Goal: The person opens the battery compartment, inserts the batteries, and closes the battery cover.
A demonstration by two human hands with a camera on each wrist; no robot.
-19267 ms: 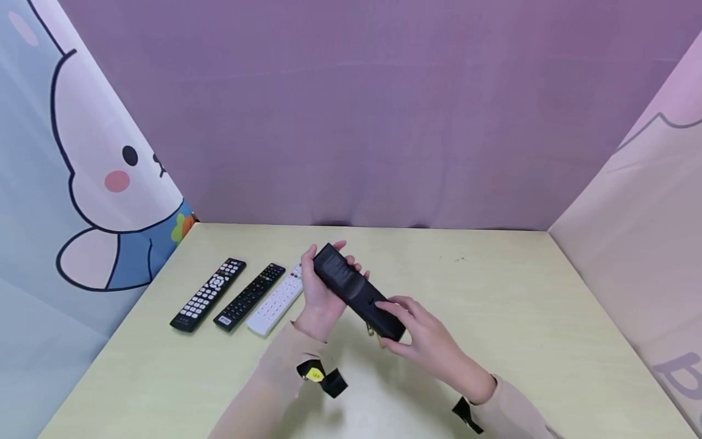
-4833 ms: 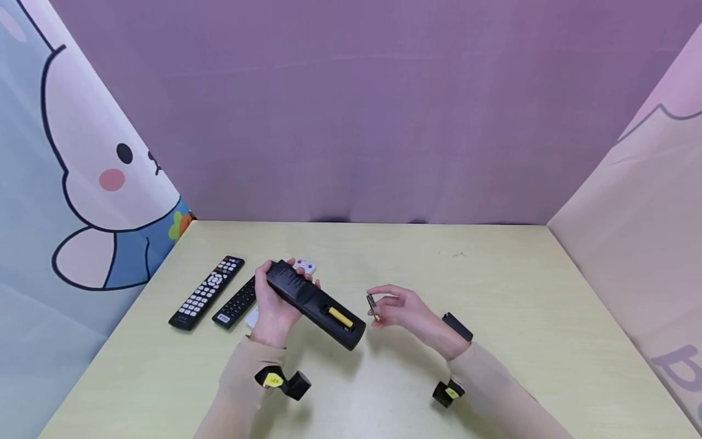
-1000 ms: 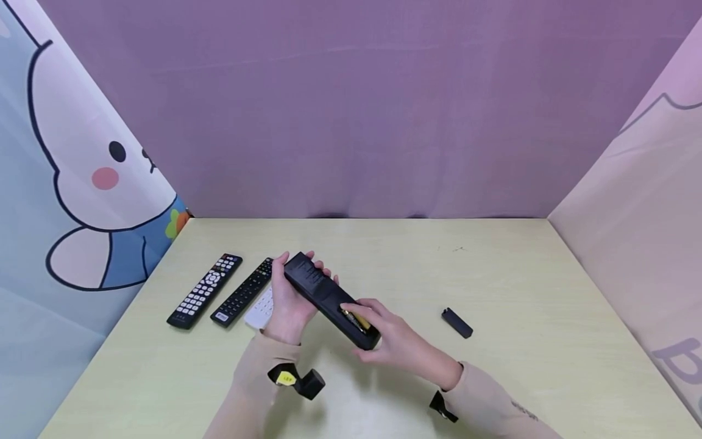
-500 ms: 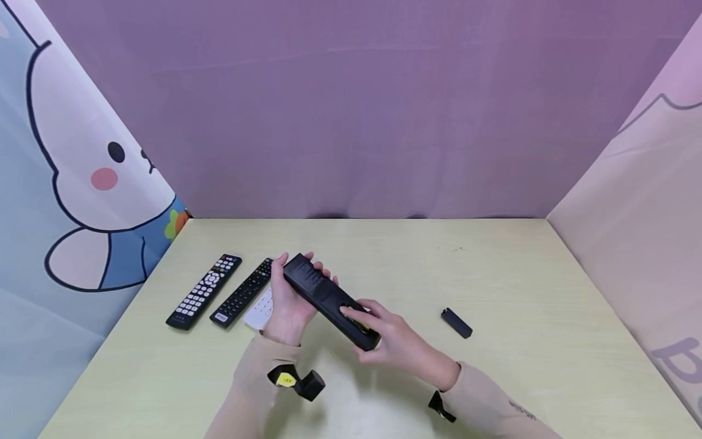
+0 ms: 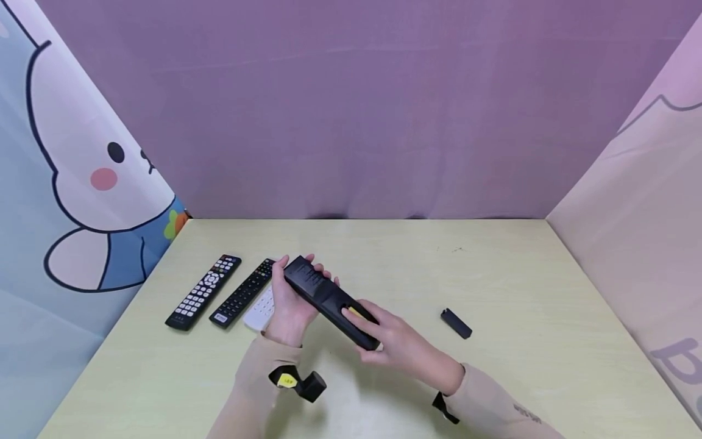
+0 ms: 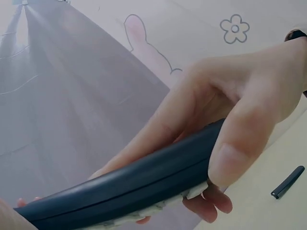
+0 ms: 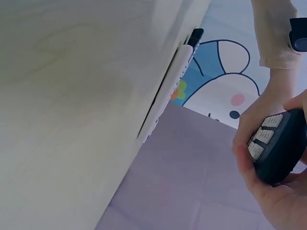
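Note:
A black remote control (image 5: pixel 323 299) is held back side up, slanting down to the right above the table. My left hand (image 5: pixel 290 308) grips its upper end, palm beneath. At the lower end, my right hand (image 5: pixel 400 341) holds it, thumb at the near edge, one finger pressing into the uncovered battery compartment. A strip of yellow battery (image 5: pixel 355 312) shows beside that finger; the rest of the compartment is hidden. The left wrist view shows the right thumb (image 6: pixel 235 158) against the remote's side. White keys (image 7: pixel 263 137) face down in the right wrist view.
The black battery cover (image 5: pixel 456 323) lies on the table to the right. Left of my hands lie a black remote with white keys (image 5: pixel 204 292), a slim black remote (image 5: pixel 242 294) and a white remote (image 5: pixel 260 311), partly behind my left hand. Fabric screens (image 5: pixel 351 110) surround the table.
The cover has come off onto the table. The battery pinched by my right hand earlier has gone into the compartment. In the last second, my right finger has shifted slightly over it.

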